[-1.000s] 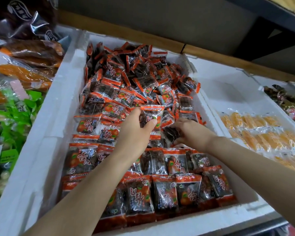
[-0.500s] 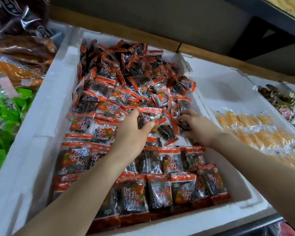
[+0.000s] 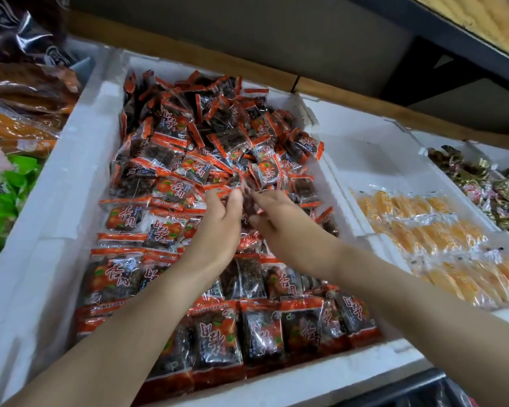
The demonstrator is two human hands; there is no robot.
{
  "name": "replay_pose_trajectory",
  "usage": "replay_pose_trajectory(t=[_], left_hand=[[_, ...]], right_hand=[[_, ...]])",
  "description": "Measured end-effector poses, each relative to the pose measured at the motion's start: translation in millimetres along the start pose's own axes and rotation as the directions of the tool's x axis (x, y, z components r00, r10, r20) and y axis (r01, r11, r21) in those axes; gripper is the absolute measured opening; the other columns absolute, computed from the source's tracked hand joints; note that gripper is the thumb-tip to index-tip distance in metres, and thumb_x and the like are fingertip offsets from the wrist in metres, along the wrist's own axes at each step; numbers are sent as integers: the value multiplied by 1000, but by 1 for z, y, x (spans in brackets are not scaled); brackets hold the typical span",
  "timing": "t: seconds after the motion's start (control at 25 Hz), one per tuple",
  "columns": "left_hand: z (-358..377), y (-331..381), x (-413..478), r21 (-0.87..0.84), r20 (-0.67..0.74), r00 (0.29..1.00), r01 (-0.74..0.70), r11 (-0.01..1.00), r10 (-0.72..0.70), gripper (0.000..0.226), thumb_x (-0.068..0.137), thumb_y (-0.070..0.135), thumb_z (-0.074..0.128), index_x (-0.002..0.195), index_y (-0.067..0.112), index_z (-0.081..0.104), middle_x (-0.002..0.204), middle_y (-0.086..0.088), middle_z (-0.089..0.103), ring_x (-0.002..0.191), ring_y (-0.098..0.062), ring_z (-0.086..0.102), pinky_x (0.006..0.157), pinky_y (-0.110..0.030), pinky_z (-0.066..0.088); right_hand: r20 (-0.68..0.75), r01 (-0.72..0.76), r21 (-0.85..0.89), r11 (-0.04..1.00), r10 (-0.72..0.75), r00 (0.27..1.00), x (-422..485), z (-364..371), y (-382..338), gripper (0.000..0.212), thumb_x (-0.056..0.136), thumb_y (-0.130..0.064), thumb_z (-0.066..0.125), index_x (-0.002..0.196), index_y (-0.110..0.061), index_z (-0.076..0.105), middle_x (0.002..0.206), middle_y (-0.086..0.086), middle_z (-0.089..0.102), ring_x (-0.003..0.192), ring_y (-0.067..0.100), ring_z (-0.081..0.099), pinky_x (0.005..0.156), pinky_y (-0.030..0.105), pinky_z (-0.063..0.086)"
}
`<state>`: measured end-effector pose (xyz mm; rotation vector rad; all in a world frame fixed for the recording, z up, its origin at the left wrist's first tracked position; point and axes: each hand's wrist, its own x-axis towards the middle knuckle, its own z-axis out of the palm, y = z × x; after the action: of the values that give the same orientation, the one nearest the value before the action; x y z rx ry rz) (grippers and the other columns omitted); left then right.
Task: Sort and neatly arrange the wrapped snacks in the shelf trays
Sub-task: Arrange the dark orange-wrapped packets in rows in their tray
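Observation:
A white foam tray [image 3: 71,171] holds many clear packets with orange ends and dark snacks inside. Packets in the front rows [image 3: 262,333] lie flat side by side. At the back they form a loose heap [image 3: 218,127]. Both hands meet over the middle of the tray. My left hand [image 3: 218,227] pinches an orange-edged packet [image 3: 222,191] between thumb and fingers. My right hand [image 3: 282,224] is right beside it, its fingers curled round a dark packet [image 3: 248,204] between the two hands. My forearms hide part of the middle rows.
To the right, a second foam tray [image 3: 373,148] holds yellow-orange wrapped snacks [image 3: 423,227]; beyond it lie mixed foil candies [image 3: 482,186]. Green packets [image 3: 0,198] and orange bags [image 3: 15,130] fill the left. A wooden rail [image 3: 335,86] and a dark shelf overhang the back.
My right hand has lifted from the right side of the tray and come left to meet my left hand. Both hands now sit a little farther back.

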<state>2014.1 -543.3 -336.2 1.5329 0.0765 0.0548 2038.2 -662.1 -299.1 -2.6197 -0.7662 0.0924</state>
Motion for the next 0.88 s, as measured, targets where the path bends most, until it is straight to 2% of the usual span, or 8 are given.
replay_pose_trajectory(t=[0.08,0.2,0.28,0.4,0.52,0.64,0.76,0.88], left_hand=[[-1,1,-1,-103,71,996,62,993,-55,82,91,57,44,151,23,0,151,5,29,136,-16,35,112,-46,29],[-3,1,1,-23,-21,1000,-4,1000,4,46,94,35,55,131,15,35,117,1,55,101,-10,54,87,-32,42],[-4,3,3,17,-81,996,-22,1000,24,30,96,25,53,122,17,41,106,-2,55,87,-9,53,74,-23,44],[-2,5,1,36,-83,995,-44,998,47,17,96,21,52,111,18,43,97,-3,54,78,-8,51,67,-16,42],[-2,7,-1,45,-79,995,-63,997,66,14,96,21,52,107,21,42,89,6,49,74,-1,48,58,-8,42],[-4,6,-1,63,-86,994,-62,996,68,16,97,22,52,109,21,41,88,9,47,73,0,47,56,-5,41],[-3,7,-3,68,-75,995,-54,996,59,17,97,22,52,109,21,40,90,9,49,74,0,48,54,-2,40],[-3,8,-3,57,-57,997,-42,997,45,25,97,24,52,118,21,39,100,5,54,83,-2,53,71,-20,41]], right_hand=[[25,62,16,998,-62,998,-4,1,0,32,95,-6,46,127,-9,49,119,6,46,105,18,49,87,15,36],[-87,16,107,994,-7,996,-10,-18,17,31,93,-6,51,119,-21,58,116,-8,56,97,8,57,86,24,49],[-199,-119,-43,992,108,974,-9,-26,43,34,92,-10,55,124,-22,56,121,-8,59,98,7,58,89,19,45],[-21,-248,-341,907,256,966,0,-21,79,44,92,-15,55,135,-17,42,123,10,60,107,25,58,85,30,43],[95,-264,-319,910,307,947,8,-7,95,37,95,-20,51,130,-13,39,113,15,63,100,29,60,77,28,40],[19,-245,-313,918,264,964,16,-5,94,25,94,-26,52,110,-12,40,97,8,61,90,28,60,75,34,43],[-183,-317,-381,869,265,947,18,-8,88,24,94,-32,50,98,-12,37,86,5,53,79,27,54,65,35,42],[-187,-344,-483,805,288,939,21,-1,85,21,94,-30,47,101,-10,44,95,12,61,86,32,60,69,38,49]])
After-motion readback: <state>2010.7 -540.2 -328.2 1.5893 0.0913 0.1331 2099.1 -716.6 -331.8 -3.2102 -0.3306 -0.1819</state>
